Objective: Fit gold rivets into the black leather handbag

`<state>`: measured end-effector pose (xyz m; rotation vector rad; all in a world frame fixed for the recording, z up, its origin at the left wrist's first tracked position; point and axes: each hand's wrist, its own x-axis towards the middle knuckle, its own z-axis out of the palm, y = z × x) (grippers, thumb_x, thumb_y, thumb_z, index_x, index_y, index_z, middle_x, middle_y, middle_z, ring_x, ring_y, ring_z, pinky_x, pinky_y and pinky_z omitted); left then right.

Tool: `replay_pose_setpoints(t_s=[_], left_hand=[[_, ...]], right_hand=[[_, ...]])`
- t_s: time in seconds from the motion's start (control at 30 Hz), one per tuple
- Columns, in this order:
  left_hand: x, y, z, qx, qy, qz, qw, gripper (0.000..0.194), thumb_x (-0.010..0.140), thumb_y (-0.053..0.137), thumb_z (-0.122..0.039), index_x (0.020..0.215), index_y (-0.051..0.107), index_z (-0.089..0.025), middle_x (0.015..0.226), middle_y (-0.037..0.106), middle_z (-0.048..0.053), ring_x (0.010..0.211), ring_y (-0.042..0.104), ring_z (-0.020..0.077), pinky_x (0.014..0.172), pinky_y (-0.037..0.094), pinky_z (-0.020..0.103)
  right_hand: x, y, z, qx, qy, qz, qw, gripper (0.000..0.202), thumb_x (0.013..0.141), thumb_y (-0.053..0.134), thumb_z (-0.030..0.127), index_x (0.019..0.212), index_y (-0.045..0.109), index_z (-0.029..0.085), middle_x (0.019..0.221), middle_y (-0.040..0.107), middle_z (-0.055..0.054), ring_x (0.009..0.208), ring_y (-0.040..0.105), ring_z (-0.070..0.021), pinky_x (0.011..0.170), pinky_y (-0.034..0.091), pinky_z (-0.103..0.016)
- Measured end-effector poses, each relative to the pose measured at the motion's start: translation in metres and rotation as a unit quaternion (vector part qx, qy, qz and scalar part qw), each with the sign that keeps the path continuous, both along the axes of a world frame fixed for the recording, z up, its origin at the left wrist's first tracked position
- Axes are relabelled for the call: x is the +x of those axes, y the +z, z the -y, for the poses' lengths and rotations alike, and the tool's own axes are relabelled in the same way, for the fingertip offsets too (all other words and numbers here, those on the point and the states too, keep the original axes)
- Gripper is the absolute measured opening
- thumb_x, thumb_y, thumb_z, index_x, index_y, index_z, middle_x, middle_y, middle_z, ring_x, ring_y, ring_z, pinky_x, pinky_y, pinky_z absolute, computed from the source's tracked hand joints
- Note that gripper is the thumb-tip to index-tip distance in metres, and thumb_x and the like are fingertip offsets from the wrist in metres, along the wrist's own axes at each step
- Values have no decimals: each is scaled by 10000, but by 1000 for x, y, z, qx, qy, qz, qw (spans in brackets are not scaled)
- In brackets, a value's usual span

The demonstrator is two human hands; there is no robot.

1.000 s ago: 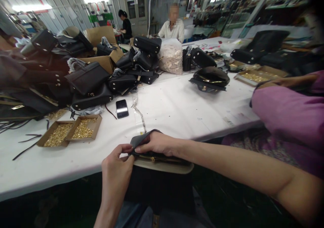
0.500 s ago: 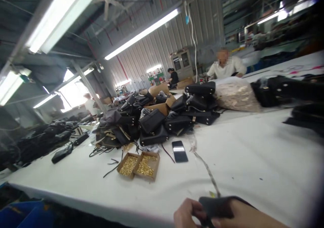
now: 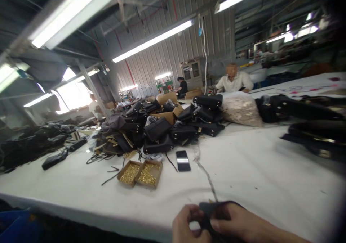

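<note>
At the bottom of the view, both hands are on a dark, flexible black piece (image 3: 207, 208) that looks like leather; its exact kind is not clear. My left hand (image 3: 186, 223) pinches its left side with curled fingers. My right hand (image 3: 238, 221) grips it from the right, thumb toward the left hand. The lower part of the piece runs out of view. Beyond the hands, a phone (image 3: 183, 161) lies flat on the white table. Left of it sit two shallow cardboard boxes (image 3: 159, 176) of small gold-coloured metal parts, side by side.
A heap of black handbags (image 3: 158, 131) spans the middle of the table (image 3: 243, 160). Right of it stands a clear bag of pale pieces (image 3: 240, 108); more black bags (image 3: 313, 138) lie at the right. A person in a white top (image 3: 234, 82) sits across the table.
The view has shifted a little, so the table items appear farther left. Both hands appear farther left and higher, still on the black piece, with the right thumb now showing closer to the left fingers.
</note>
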<state>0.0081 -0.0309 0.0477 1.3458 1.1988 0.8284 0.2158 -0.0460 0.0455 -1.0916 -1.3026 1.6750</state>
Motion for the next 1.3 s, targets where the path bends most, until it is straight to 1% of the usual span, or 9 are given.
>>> replay_pose_setpoints(t_s=[0.13,0.27,0.43,0.57,0.8,0.97,1.03,1.2,1.3], left_hand=[[-2,-3,11,12,-18,24,999,451,790,734,-203,1237,746,-141,1265,801,183,1265,747,319,983,651,358],[-9,-13,11,-14,-11,36,999,413,857,773,-262,1252,723,-154,1300,798,181,1239,770,310,1052,638,408],[-14,-23,9,-25,-29,59,998,434,864,834,-299,1265,724,-174,1334,793,163,1337,728,301,1095,625,386],[-15,-19,10,-30,-50,63,996,425,880,834,-303,1270,736,-166,1366,783,161,1375,707,295,1123,619,381],[-12,-12,20,-9,-59,28,998,377,952,785,-342,1274,778,-144,1277,825,144,1145,817,299,1022,683,401],[-14,-16,34,-8,-70,27,997,425,978,766,-344,1353,762,-144,1362,795,145,1202,801,308,1084,668,432],[-13,-17,41,21,-70,5,997,400,986,746,-325,1349,773,-157,1358,798,132,1214,796,305,1095,664,430],[-6,-20,50,169,-41,-92,981,312,1010,657,-237,1270,821,-186,1259,836,104,1142,814,282,1087,660,418],[-1,-23,47,196,-31,-95,975,282,1013,642,-218,1214,836,-180,1180,855,98,1047,831,262,1028,676,386]], right_hand=[[10,5,13,-27,-5,42,999,528,777,898,613,1084,846,187,1049,802,-75,999,702,-291,960,558,-403],[13,0,13,-47,34,56,997,383,832,891,475,1082,821,195,1058,781,-35,965,655,-222,955,511,-344],[15,-4,13,22,38,128,991,261,896,824,408,1062,815,206,1015,773,-15,943,653,-211,908,498,-319],[15,2,14,42,42,182,982,231,879,823,354,1065,823,216,957,768,4,873,645,-194,830,494,-298],[10,8,26,67,-22,176,982,153,916,767,316,997,829,201,909,775,-2,805,638,-179,753,487,-291],[9,2,39,60,-70,181,979,135,942,752,301,976,823,192,917,799,-15,829,658,-188,783,502,-304],[7,-2,43,45,-88,172,980,138,953,754,307,977,818,187,914,795,-18,846,661,-192,797,506,-307],[1,-13,50,-9,-120,86,989,218,967,784,387,990,803,171,961,792,-29,881,677,-193,856,525,-316],[0,-19,53,-48,-140,49,988,321,933,843,462,1065,814,170,1033,811,-46,936,701,-210,902,540,-332]])
